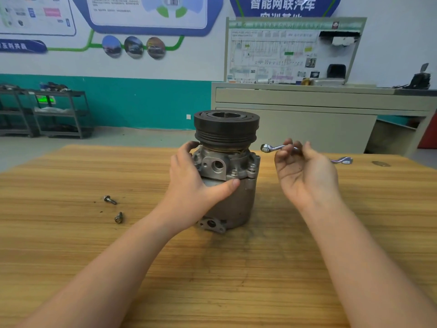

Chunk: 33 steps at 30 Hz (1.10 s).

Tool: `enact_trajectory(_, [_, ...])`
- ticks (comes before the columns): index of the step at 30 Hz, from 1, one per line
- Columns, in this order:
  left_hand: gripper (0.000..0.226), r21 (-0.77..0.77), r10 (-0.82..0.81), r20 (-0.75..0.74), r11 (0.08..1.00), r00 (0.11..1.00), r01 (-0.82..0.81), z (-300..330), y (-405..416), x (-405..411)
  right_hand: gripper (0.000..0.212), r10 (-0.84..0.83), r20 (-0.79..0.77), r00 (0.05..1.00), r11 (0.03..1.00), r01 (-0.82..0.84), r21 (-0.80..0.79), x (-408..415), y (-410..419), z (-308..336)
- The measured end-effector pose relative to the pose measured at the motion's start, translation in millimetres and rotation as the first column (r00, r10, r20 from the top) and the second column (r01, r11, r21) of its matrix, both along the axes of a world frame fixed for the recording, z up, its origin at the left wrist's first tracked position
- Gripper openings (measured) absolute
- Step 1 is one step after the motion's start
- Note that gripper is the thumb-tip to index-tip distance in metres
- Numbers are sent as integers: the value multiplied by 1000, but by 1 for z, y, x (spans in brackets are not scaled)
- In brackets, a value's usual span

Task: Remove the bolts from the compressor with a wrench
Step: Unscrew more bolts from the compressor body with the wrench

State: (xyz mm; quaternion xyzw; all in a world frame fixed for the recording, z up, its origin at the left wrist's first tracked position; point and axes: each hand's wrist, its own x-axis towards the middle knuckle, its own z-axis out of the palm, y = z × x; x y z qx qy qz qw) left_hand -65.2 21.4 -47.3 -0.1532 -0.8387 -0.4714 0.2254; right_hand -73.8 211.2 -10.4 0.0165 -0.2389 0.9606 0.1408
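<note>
With two bolts [114, 209] out, the left hand [189, 185] grips the compressor [227, 166] while the right hand [305, 171] pinches the wrench [272, 147], which likely needs seating on the next bolt [234, 172].

Both my forearms bare, no sleeves or gloves. Dark grease smudges on my right hand [305, 171] palm and fingers.

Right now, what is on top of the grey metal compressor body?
A black grooved pulley sits on the grey metal compressor body, its centre bore open. The bottom of the bore is not visible, and the left hand covers the body's left side.
</note>
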Motion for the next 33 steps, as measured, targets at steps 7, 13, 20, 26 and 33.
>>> enact_trajectory(7, [110, 2, -2, -3, 1000, 1000, 2, 0, 0, -1, 22, -336, -264, 904, 808, 421, 412, 11, -11, -1])
enact_trajectory(13, [109, 5, -4, 3, 1000, 1000, 4, 1, 0, 1, 17, -309, -606, 733, 403, 678, 615, 24, -27, -11])
enact_trajectory(20, [106, -22, -9, -7, 1000, 1000, 9, 3, 0, 3, 20, -166, -898, 408, -218, 872, 437, 29, -41, -30])
enact_trajectory(26, [110, 0, -5, -4, 1000, 1000, 5, 2, 1, 2, 9, -436, -591, 679, 454, 733, 506, 31, -50, -25])
enact_trajectory(33, [112, 14, -10, -2, 1000, 1000, 10, -1, 0, -1, 21, -67, 47, 997, 972, 55, 231, 7, -12, -2])
